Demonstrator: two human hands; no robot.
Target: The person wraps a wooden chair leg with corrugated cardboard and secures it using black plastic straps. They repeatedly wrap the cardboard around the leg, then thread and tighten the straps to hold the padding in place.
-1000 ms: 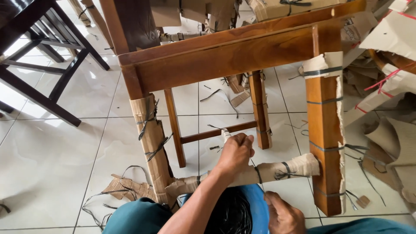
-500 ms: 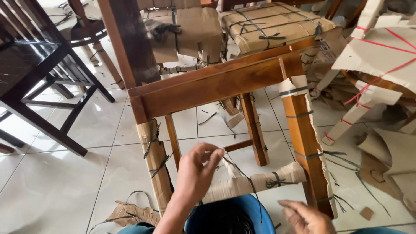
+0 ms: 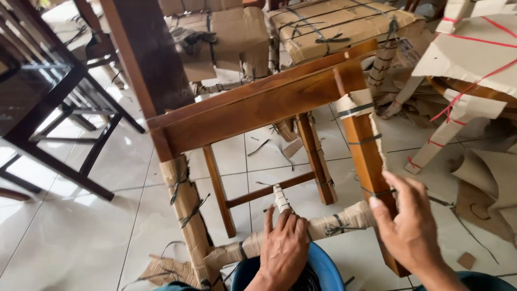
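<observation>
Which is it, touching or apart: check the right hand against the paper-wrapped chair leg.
Touching. In the head view the right hand's fingers lie on the wrapped chair leg, overlapping its edge with no gap showing.

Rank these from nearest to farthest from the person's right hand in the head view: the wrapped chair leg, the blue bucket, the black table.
From the right hand:
1. Wrapped chair leg: right beside the fingers, just to their left.
2. Blue bucket: lower middle, under the left hand.
3. Black table: far left edge, well across the tiled floor.
</observation>
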